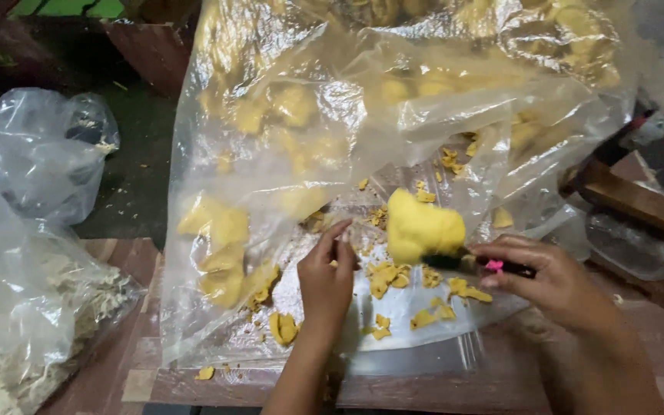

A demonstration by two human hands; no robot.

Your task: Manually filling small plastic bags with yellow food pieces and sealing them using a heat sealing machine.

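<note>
My right hand (551, 277) grips a dark tool with a pink handle (476, 264), and a large yellow chunk (420, 227) sits on its tip. My left hand (327, 280) lies flat on the clear plastic sheet (424, 303), fingers pointing up toward the chunk. Several small yellow pieces (388, 277) are scattered on the sheet between and around both hands. A big clear plastic bag (332, 131) full of yellow chunks rises just behind the hands.
At the left stand clear plastic bags (32, 230), the lower one holding pale shredded material (17, 338). A wooden block (639, 204) lies at the right. The brown wooden tabletop (439, 392) shows along the bottom, with a dark floor (132, 154) beyond.
</note>
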